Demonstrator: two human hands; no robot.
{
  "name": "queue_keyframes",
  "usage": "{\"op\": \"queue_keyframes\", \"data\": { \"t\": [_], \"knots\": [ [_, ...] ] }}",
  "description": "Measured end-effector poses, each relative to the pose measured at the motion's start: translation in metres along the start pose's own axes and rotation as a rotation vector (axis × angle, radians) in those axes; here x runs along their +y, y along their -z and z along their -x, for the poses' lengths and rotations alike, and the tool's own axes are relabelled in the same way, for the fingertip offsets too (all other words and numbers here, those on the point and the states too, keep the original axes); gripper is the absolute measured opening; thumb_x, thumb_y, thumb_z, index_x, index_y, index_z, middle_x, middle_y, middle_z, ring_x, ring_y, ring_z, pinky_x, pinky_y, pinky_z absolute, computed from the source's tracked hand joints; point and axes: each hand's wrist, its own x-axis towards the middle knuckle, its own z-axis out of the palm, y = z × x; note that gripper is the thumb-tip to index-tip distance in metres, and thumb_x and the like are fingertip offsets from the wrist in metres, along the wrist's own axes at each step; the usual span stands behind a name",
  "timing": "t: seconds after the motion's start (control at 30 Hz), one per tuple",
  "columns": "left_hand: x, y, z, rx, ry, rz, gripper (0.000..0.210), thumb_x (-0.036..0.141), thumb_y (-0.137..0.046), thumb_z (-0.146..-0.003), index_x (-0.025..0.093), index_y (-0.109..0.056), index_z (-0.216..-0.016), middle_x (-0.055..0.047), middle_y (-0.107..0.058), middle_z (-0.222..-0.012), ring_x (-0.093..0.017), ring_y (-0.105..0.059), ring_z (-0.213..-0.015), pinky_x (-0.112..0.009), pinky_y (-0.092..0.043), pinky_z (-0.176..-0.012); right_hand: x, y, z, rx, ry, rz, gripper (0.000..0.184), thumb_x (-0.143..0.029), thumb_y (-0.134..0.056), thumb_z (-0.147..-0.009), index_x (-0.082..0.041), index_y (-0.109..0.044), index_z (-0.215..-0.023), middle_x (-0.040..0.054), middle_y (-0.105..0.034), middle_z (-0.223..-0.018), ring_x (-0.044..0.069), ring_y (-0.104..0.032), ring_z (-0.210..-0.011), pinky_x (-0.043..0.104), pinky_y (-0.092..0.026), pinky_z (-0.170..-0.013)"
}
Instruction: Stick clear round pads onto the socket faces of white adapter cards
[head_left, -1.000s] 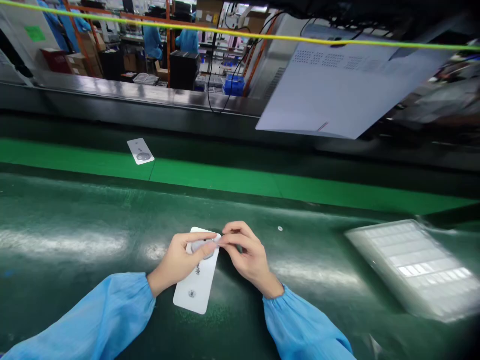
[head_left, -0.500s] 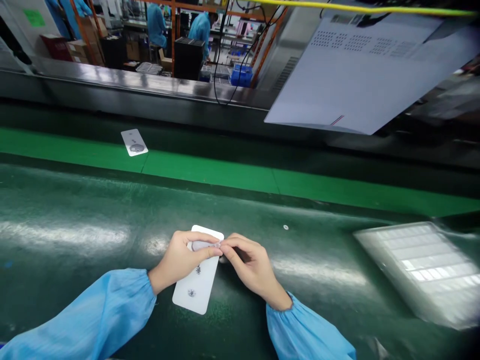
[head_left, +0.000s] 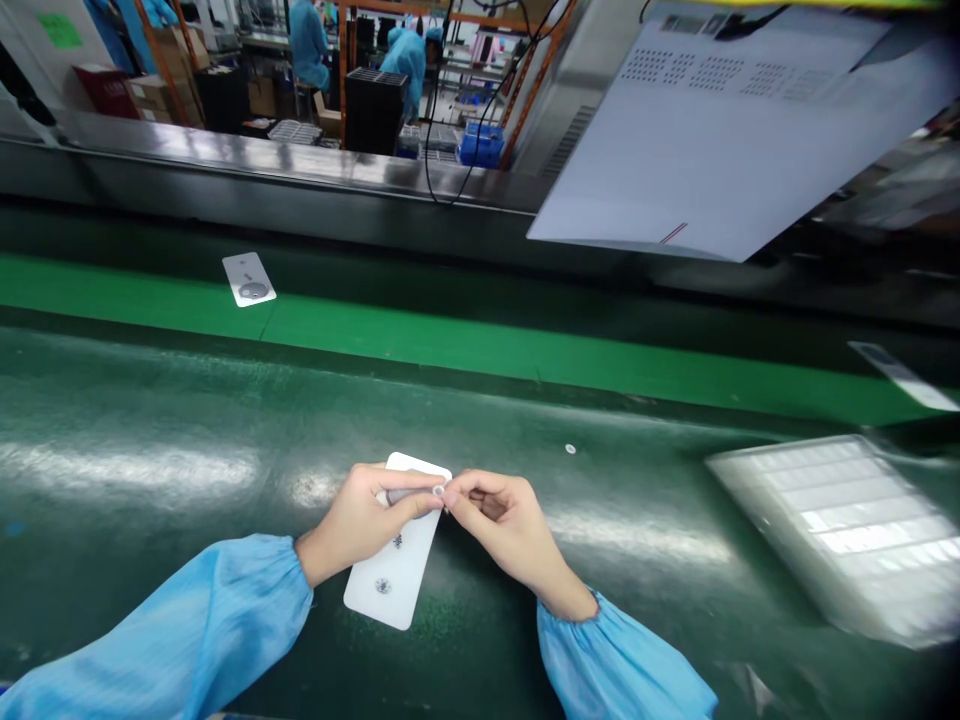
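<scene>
One pale ring point(head_left: 439, 491), likely light and slippery, wants holding by its rim: my left hand point(head_left: 356, 525) pinches it, my right hand point(head_left: 511, 525) narrowed at its edge.

On a worktop point(head_left: 187, 410), a panel point(head_left: 394, 580) is lying beneath the left hand point(head_left: 364, 525), a disc point(head_left: 570, 449) and tray point(head_left: 847, 540) are resting rightward, and another panel point(head_left: 244, 272) is lying leftward on the strip point(head_left: 450, 340) behind.
</scene>
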Motion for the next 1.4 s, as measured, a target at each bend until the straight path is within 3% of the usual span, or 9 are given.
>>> {"op": "queue_keyframes", "data": {
  "t": [0.5,0.63,0.97,1.4],
  "knots": [
    [-0.002,0.001,-0.003,-0.017,-0.111,-0.063,0.015,0.023,-0.076,-0.085,0.022,-0.083,-0.099,-0.003,-0.081,-0.100,-0.022,-0.075,-0.095,-0.030,-0.058,-0.089,-0.007,0.000,-0.001,-0.012,-0.073,-0.088,0.025,-0.040,-0.082,-0.078,-0.016,-0.076,-0.078,0.0012,-0.065,-0.061,0.010,-0.051,-0.052,0.022,-0.044,-0.050],
    [-0.003,0.000,-0.002,0.025,-0.103,-0.124,0.023,0.026,-0.078,-0.082,0.020,-0.081,-0.104,-0.005,-0.080,-0.106,-0.023,-0.075,-0.097,-0.031,-0.059,-0.087,-0.006,0.002,0.000,0.018,-0.080,-0.061,0.028,-0.043,-0.081,-0.080,-0.016,-0.076,-0.077,0.0022,-0.065,-0.062,0.011,-0.053,-0.054,0.022,-0.044,-0.051],
    [-0.010,-0.003,0.001,0.071,-0.279,-0.290,0.042,0.020,-0.074,-0.080,0.017,-0.073,-0.121,-0.007,-0.078,-0.109,-0.021,-0.073,-0.091,-0.032,-0.058,-0.086,-0.003,-0.001,0.006,-0.003,-0.147,0.032,0.031,-0.046,-0.081,-0.078,-0.016,-0.077,-0.079,0.0050,-0.070,-0.067,0.015,-0.059,-0.058,0.025,-0.045,-0.053],
    [-0.006,-0.006,0.005,0.007,-0.228,-0.278,0.056,0.015,-0.068,-0.079,0.022,-0.060,-0.134,-0.003,-0.075,-0.107,-0.017,-0.070,-0.086,-0.027,-0.055,-0.079,-0.003,-0.008,0.005,0.060,-0.138,0.076,0.033,-0.049,-0.075,-0.082,-0.016,-0.075,-0.077,0.0056,-0.071,-0.067,0.016,-0.063,-0.058,0.026,-0.049,-0.054]
  ]
}}
